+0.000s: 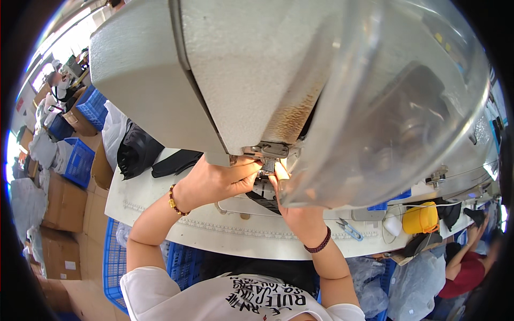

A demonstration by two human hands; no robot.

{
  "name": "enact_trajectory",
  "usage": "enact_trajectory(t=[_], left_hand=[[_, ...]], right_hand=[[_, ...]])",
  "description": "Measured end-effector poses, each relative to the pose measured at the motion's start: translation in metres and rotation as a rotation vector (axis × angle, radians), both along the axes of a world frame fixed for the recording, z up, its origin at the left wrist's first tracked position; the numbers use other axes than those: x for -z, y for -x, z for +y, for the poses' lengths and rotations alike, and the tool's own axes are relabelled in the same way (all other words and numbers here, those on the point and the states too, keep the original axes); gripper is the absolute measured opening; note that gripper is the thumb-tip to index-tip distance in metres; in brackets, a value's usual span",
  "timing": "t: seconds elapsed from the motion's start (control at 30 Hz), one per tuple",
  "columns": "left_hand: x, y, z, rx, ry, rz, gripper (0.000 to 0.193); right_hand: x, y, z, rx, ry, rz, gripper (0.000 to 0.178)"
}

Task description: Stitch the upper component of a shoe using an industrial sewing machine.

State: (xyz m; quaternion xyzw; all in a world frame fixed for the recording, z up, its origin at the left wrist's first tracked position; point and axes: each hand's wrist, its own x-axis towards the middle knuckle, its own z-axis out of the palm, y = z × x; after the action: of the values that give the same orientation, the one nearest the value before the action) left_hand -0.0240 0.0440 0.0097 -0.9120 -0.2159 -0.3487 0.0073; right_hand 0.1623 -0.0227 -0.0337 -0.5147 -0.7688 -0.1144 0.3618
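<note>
A large pale sewing machine head [235, 69] fills the upper middle, and its metal presser foot [269, 165] is lit by a small lamp. Just left of the foot my left hand [217, 183] is closed, thumb and fingertips pinched at the edge of a black fabric piece [263, 202]. My right hand [297, 211] is closed on the other side, fingertips pressed on the same piece beside the foot. The part of the piece under the foot is mostly hidden by my fingers. More black pieces [176, 162] lie on the table left of my left hand.
A clear plastic shield [407, 107] bulges over the right side. Blue thread snips [350, 230] and a yellow container [420, 218] sit on the white table [225, 229]. Blue crates [113, 262] stand below, cartons [63, 203] at left. A co-worker in red [467, 275] is at right.
</note>
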Motion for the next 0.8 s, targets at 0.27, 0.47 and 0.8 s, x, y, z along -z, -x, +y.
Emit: enact_trajectory(t=[0.27, 0.47, 0.8], left_hand=[[0.002, -0.006, -0.010, -0.129, -0.130, 0.089, 0.016], [-0.001, -0.007, -0.018, -0.141, 0.009, 0.059, 0.019], [0.018, 0.062, 0.033, -0.281, 0.235, 0.441, 0.030]], right_hand=[[0.039, -0.009, 0.014, -0.154, 0.150, 0.134, 0.009], [0.040, -0.013, 0.017, 0.052, 0.014, -0.257, 0.018], [-0.014, -0.008, -0.002, -0.257, 0.057, 0.294, 0.037]])
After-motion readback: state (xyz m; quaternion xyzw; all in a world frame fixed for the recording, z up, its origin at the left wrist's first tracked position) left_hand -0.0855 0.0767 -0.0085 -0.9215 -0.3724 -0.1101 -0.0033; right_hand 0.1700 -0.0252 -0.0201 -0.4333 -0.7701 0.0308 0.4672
